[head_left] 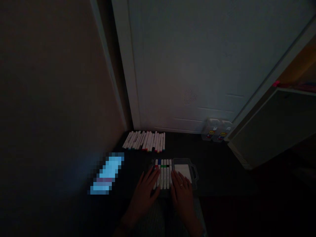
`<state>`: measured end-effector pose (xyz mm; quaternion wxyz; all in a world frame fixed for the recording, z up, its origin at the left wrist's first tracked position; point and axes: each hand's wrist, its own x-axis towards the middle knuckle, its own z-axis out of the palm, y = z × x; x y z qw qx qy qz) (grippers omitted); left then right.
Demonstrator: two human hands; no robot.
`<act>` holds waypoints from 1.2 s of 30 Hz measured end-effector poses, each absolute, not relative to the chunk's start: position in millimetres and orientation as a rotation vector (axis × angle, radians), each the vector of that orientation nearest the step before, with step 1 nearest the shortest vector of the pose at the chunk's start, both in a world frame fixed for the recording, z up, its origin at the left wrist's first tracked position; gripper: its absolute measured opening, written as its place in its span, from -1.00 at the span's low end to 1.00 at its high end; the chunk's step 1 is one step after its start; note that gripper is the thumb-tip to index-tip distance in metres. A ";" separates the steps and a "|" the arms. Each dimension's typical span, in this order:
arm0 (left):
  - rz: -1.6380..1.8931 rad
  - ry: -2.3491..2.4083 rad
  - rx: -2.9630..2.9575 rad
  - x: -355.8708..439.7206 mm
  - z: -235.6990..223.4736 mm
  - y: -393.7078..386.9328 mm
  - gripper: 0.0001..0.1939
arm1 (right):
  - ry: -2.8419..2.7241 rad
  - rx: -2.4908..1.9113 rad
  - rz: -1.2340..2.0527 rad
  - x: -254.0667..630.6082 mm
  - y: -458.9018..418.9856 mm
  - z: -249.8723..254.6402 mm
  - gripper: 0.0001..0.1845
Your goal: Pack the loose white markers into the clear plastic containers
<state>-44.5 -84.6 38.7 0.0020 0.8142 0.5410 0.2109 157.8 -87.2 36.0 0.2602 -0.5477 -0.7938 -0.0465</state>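
An opened clear plastic case (pixel 194 169) lies on the dark table in front of me. Several white markers (pixel 165 179) with coloured bands stand side by side in its left part, and a white card or paper (pixel 183 171) lies in its right part. My left hand (pixel 147 187) rests over the left end of the marker row, fingers stretched out. With its fingers extended, my right hand (pixel 182 190) lies over the rightmost marker and the white card, a ring on one finger. The fingertips seem to touch the markers; dim light hides exact contact.
A row of several loose markers (pixel 145 141) lies at the table's back left. Two clear cases (pixel 214 130) with labels stand against the white panel (pixel 182 65) at the back right. A blurred-out glowing screen (pixel 107 173) is at the left. Walls bound the left side.
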 end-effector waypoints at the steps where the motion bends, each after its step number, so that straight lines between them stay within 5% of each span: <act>1: 0.673 1.699 2.551 -46.1 38.4 -85.1 -0.38 | -2.156 -1.474 -0.119 156.4 -87.1 36.7 -0.51; 18: 0.617 1.706 2.534 -58.3 44.1 -86.2 -0.34 | -1.941 -1.529 -0.135 250.0 -32.3 42.0 -0.52; 27: 1.007 1.794 2.335 -71.2 44.1 -42.9 -0.52 | -1.976 -1.471 0.027 278.3 -4.5 12.2 -0.49; 36: 1.043 1.739 2.287 -66.5 36.0 -26.6 -0.60 | -2.123 -1.507 -0.054 274.8 -7.3 19.5 -0.59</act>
